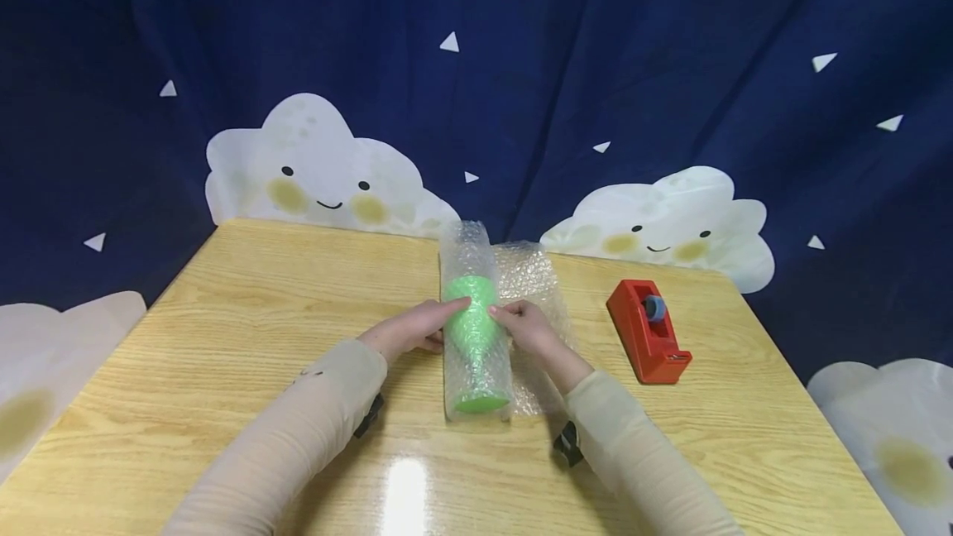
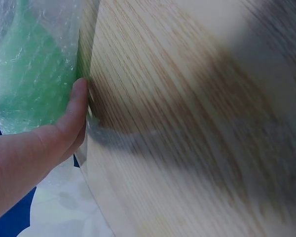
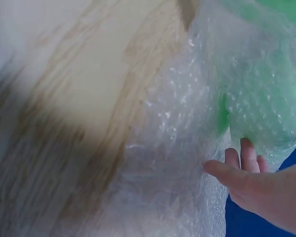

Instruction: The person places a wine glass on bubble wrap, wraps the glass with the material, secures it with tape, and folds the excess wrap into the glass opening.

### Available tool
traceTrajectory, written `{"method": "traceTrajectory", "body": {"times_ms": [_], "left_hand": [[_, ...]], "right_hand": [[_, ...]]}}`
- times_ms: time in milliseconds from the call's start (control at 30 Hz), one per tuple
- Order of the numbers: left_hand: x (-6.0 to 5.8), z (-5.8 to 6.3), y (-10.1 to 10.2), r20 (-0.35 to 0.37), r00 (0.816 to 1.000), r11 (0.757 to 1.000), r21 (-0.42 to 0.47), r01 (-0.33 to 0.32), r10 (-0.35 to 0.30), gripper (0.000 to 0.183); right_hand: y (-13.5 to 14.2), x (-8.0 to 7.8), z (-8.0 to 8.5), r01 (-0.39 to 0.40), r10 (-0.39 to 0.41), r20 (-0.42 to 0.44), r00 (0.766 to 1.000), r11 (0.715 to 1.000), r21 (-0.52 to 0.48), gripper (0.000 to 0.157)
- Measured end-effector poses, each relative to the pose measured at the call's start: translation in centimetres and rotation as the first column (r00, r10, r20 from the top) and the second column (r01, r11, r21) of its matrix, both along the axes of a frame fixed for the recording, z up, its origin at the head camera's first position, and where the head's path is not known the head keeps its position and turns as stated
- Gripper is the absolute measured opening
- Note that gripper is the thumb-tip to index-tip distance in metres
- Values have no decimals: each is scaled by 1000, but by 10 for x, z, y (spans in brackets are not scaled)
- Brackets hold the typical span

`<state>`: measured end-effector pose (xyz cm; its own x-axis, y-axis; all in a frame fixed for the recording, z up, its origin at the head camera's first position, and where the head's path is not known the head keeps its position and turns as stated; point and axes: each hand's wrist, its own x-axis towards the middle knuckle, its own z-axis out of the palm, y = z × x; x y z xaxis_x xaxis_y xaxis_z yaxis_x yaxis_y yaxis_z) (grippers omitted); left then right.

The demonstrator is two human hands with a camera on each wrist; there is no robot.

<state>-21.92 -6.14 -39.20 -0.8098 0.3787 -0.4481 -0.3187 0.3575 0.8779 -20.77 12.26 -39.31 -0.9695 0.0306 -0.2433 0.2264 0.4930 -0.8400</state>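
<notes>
A green goblet (image 1: 469, 313) lies on its side inside clear bubble wrap (image 1: 469, 251), its bowl at the far end and its round foot toward me. My left hand (image 1: 420, 325) holds the bundle at its left side, thumb on top and fingers (image 2: 75, 106) along the side by the tabletop. From the right, my right hand (image 1: 530, 329) grips the bundle too, its thumb over the bowl. In the right wrist view, its fingers (image 3: 232, 175) reach alongside the wrap. A loose flap of bubble wrap spreads out to the right beneath the right hand.
A red tape dispenser (image 1: 648, 331) with a blue roll stands on the right of the wooden table (image 1: 298, 288). Behind the table hangs a dark blue curtain (image 1: 521, 64) with cloud and triangle prints. The wrap's far end reaches the table's back edge.
</notes>
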Motion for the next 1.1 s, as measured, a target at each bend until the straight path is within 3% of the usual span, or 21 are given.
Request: {"method": "traceTrajectory", "body": {"times_ms": [333,633,1100], "left_hand": [[-1,-1,-2,11,1000,1000,21,15,-15,70],[-1,-1,1,36,999,1000,8,-10,9,72],[-1,2,1,42,999,1000,5,0,0,71]], "right_hand": [[1,0,0,20,-20,-12,1000,999,-35,33],[2,1,1,26,-26,1,1000,998,-53,37],[-3,1,8,-19,16,53,998,998,60,35]]}}
